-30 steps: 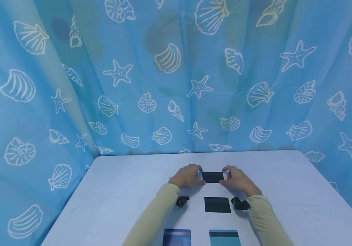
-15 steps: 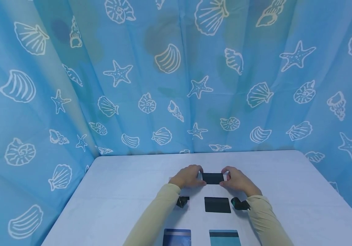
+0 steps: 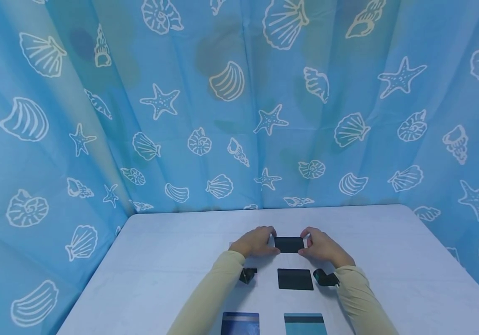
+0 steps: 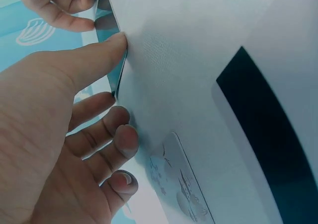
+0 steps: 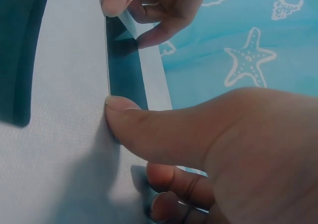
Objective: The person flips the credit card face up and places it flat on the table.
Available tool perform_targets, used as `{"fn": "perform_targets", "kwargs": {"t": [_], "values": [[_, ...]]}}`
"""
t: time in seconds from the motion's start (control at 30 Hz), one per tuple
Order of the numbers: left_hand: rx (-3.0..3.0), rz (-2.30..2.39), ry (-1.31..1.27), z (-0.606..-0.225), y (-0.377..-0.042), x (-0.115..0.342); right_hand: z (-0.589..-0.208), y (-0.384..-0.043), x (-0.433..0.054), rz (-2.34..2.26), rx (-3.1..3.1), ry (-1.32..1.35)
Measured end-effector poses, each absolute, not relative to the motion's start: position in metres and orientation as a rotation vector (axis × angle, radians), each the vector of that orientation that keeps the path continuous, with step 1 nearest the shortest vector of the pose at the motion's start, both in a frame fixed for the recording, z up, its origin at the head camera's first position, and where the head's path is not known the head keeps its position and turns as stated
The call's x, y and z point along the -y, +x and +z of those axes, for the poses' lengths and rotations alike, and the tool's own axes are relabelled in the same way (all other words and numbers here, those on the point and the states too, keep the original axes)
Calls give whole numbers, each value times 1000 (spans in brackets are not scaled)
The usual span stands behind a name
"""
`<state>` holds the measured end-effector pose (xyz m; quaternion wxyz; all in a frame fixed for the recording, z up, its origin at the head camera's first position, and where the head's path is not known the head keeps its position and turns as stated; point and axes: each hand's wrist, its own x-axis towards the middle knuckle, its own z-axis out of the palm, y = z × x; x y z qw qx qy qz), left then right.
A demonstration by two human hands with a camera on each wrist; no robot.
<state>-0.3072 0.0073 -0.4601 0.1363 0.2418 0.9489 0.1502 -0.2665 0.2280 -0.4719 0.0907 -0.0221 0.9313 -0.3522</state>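
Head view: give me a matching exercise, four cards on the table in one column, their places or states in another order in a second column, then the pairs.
Things:
1. far dark card
2. middle dark card
3. dark blue card
4. teal card

Places or states:
A. near edge, right side, dark stripe across its top
B. pinched at its ends by left hand and right hand
C. near edge, left side
D. flat and untouched between the forearms

Pairs: 1-B, 2-D, 3-C, 4-A

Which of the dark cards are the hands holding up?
The far dark card, pinched at its ends by the left hand and the right hand. The other dark card lies flat on the table, closer to the person, untouched.
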Motion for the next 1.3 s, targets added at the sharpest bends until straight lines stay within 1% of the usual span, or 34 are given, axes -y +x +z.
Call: {"fn": "perform_targets", "kwargs": {"t": [0.3, 1.3], "values": [[-2741, 444, 695, -463, -308, -6, -475, -268, -230, -1058, -2758, -114], [-2751, 411, 707, -469, -307, -7, -467, -268, -234, -1016, -2732, -143]]}}
